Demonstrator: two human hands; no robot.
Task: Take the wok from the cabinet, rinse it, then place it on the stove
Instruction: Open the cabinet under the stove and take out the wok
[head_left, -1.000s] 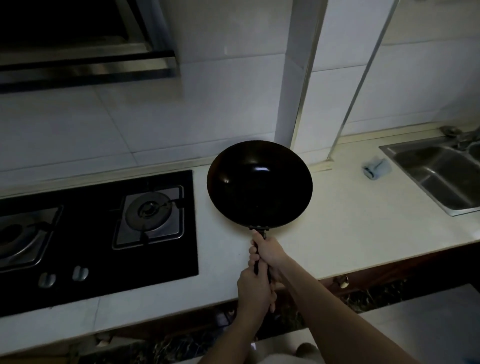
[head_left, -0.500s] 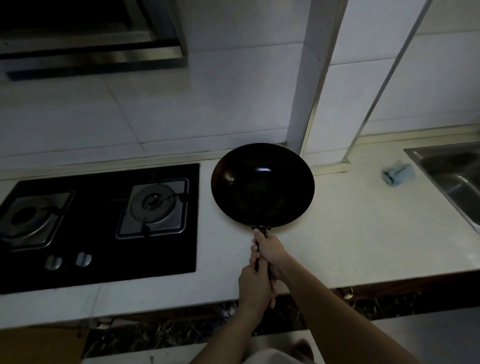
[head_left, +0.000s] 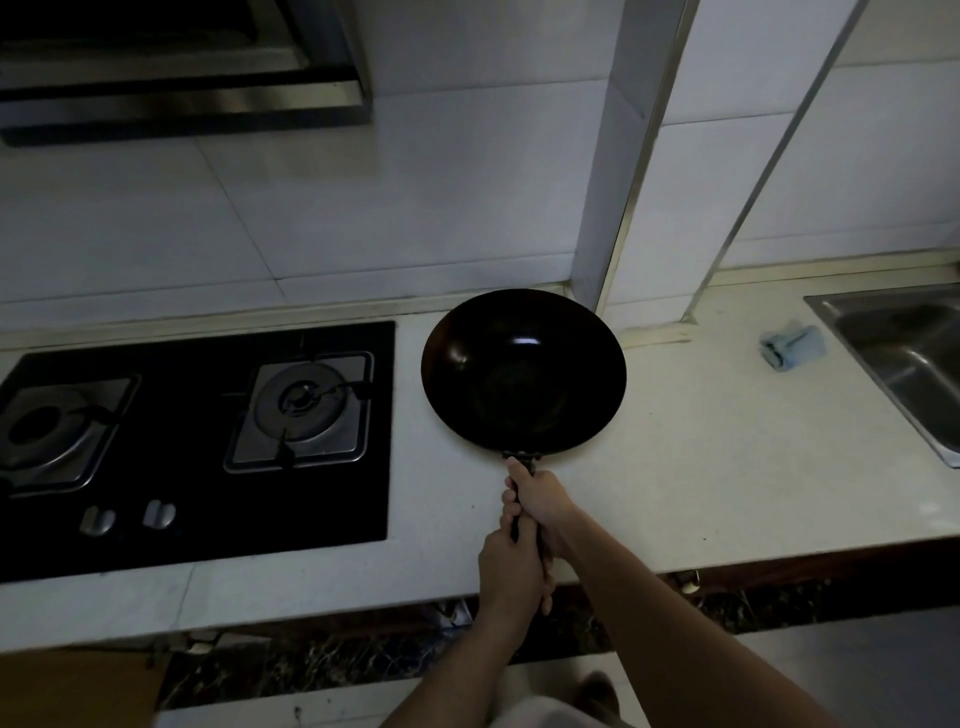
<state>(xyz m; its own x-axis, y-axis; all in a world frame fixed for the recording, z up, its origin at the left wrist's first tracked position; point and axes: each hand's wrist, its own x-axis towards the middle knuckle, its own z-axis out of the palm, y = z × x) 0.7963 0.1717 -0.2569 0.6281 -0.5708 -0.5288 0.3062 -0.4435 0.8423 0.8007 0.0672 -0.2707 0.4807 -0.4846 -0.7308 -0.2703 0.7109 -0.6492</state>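
A round black wok (head_left: 522, 371) hangs over the white counter, just right of the black glass stove (head_left: 197, 514). Both hands grip its dark handle, one behind the other. My right hand (head_left: 537, 499) holds it closer to the bowl. My left hand (head_left: 511, 571) holds the end nearer me, at the counter's front edge. The stove has two burners; the right burner (head_left: 304, 408) lies left of the wok, the left burner (head_left: 44, 431) is farther off.
A steel sink (head_left: 904, 358) is set into the counter at the far right, with a pale blue cloth (head_left: 792, 345) beside it. A range hood (head_left: 182, 67) hangs above the stove. A white wall column (head_left: 623, 156) stands behind the wok. Two knobs (head_left: 127, 517) sit at the stove's front.
My view has swung left, so the sink slides toward the right edge and more of the stove shows. The wok, held by both hands, keeps its place just right of the stove.
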